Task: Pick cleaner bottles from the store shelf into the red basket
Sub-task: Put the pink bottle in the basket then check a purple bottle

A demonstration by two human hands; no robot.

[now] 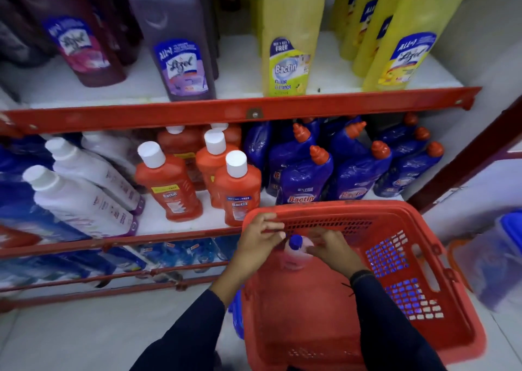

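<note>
A red plastic basket [440,271] stands on the floor in front of the shelf. Inside it, near the far wall, a pink bottle with a blue cap [295,250] stands upright. My left hand [261,239] lies on the basket's far rim, fingers touching the bottle's neck. My right hand [329,246] holds the bottle's shoulder from the right. Orange Bactin bottles with white caps [240,184] stand on the middle shelf, just behind the basket. Blue bottles with orange spouts [305,178] stand to their right.
The upper shelf holds purple Lizol bottles [180,60] and yellow bottles [288,48]. White bottles [82,198] lean at the left of the middle shelf. A red shelf rail [226,110] crosses the view. A blue-lidded container [505,246] stands at the right. Grey floor tiles lie below.
</note>
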